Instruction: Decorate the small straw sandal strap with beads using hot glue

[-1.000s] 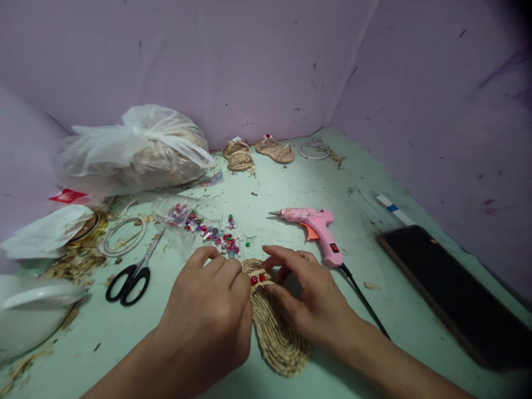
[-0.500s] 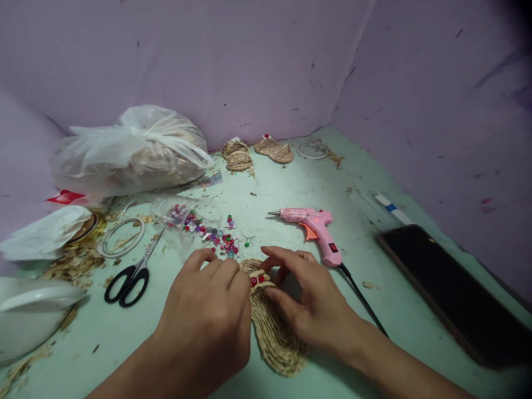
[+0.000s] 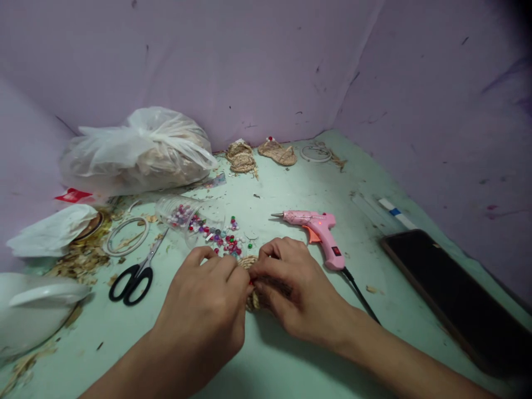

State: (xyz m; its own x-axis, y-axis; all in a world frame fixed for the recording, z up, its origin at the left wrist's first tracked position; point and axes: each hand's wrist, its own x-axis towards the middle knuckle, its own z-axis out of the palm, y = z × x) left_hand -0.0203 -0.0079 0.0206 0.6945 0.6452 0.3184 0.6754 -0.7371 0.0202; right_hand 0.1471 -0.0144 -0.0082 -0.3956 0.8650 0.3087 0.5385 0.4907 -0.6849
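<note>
Nearest, holding one woven sole (image 3: 249,262) at the dial's centre, mostly covered by two hands: curling the left hand (image 3: 208,305) closed at its left side, with fingertips hidden, so not telling the exact grip; pinching with the right hand (image 3: 296,291), thumb towards forefinger, apparently gripping the sole beside one glimpsed red bead (image 3: 251,282). Judging the step in hand as setting or adjusting that bead; calling next for steady fingertips and light pressure. Counting outward from the sole: one dark phone (image 3: 457,299) lying at three o'clock; one pair of scissors (image 3: 142,270) at nine; one pale ring (image 3: 120,254) between nine and ten; one pink glue gun (image 3: 318,224) at two, pointing leftward; loose beads (image 3: 233,244) at eleven, defying counting, spilling from one clear jar (image 3: 177,210) at ten. Farthest, counting one knotted bag (image 3: 145,158) between ten and eleven, two woven sandals (image 3: 242,162) at twelve, one further ring (image 3: 313,160) at one.
</note>
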